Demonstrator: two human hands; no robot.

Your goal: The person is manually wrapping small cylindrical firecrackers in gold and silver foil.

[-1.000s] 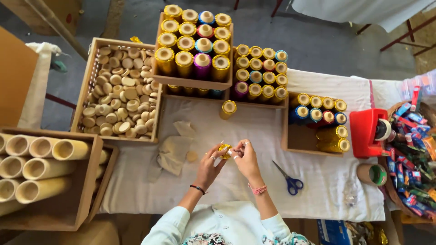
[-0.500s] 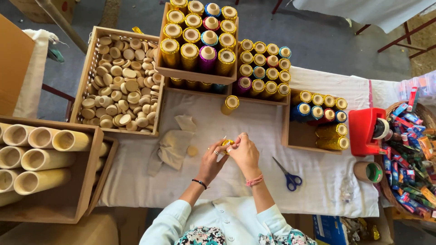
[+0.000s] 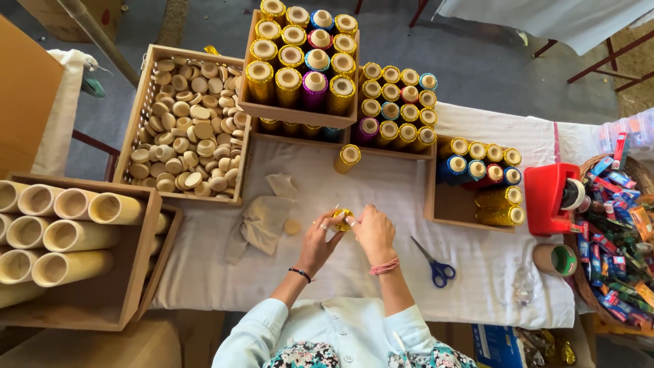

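- At my far left, a wooden box (image 3: 102, 300) is lying on its side, holding pale cardboard tubes (image 3: 61, 235) stacked with their open ends facing me.
- Beyond it, a wooden crate (image 3: 146, 102) is sitting on the white cloth (image 3: 381, 272), filled with small round wooden discs (image 3: 191, 129).
- A crumpled beige rag (image 3: 262, 221) is lying just left of my hands, with one loose disc (image 3: 292, 226) beside it.
- My left hand (image 3: 320, 242) is curling around the small gold-wrapped tube (image 3: 340, 218), fingers pinching its left side over the middle of the cloth.
- My right hand (image 3: 373, 233) is pressing in from the other side, fingertips pinching the same gold piece, so both hands are meeting on it.
- Straight ahead, one gold spool (image 3: 347, 158) is standing alone near trays of foil-wrapped spools (image 3: 300, 65) in gold, blue and pink.
- Blue-handled scissors (image 3: 436, 266) are lying shut, near my right wrist but apart from it.
- Farther right, another open box (image 3: 463, 211) is holding blue and gold spools (image 3: 480, 163).
- At the right edge, a red tape dispenser (image 3: 555, 197) is standing beside a basket (image 3: 640, 170) of small colourful packets, with a tape roll (image 3: 555, 259) just below the dispenser.
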